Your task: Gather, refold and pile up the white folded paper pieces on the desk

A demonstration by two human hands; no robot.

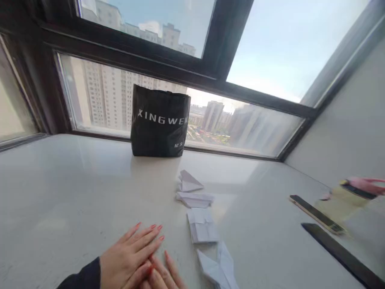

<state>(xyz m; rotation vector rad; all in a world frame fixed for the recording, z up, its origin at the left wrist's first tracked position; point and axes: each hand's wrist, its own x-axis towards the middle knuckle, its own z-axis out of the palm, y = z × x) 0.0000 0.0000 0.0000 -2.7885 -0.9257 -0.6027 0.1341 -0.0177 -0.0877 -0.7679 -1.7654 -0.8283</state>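
My left hand (128,257) lies on the white sill with its fingers stretched out and red nails showing. Beside it, cut off by the bottom edge, is my right hand (164,275), its fingers extended too. The hands touch, and the left thumb rests over part of the right hand. Neither holds anything. To their right runs a row of folded white paper pieces: a pointed one (190,181) at the far end, a flat boat-like one (195,199), a square one (203,226), and a winged one (219,267) nearest my right hand.
A black bag (161,122) with white lettering stands upright against the window. On the right lie a phone (319,214) and a long black object (339,251). Beyond the phone is a blurred pale yellow container (343,200) with a pink top. A wall closes the right side.
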